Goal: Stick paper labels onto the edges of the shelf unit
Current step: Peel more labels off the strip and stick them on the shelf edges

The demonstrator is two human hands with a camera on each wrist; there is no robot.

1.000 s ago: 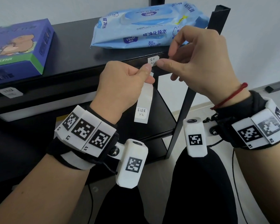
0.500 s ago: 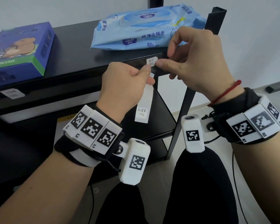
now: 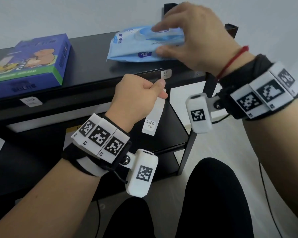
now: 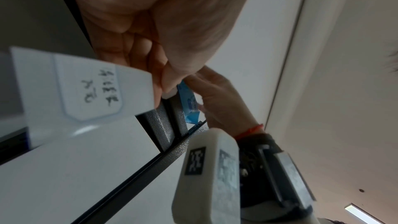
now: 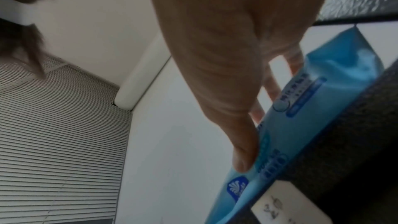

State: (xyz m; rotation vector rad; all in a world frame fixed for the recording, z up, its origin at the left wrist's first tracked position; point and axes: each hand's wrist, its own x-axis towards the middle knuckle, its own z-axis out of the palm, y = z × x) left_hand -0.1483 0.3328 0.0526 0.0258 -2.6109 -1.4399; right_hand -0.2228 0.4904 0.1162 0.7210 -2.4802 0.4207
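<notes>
Two labels (image 3: 165, 74) already stuck on shelf edge (image 3: 93, 91); left hand (image 3: 136, 93) pinches backing strip (image 3: 152, 115) with one label left, right hand (image 3: 196, 36) loosely grasps wet-wipes pack (image 3: 138, 47).

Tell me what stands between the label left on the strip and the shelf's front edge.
Nothing visible. The left hand pinches the strip just below the shelf edge, beside the stuck label. The right hand is up on the wipes pack.

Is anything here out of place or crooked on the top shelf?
Yes, mildly. The blue wipes pack lies askew to the shelf edge, and the right hand grips it. The stuck label looks straight.
</notes>
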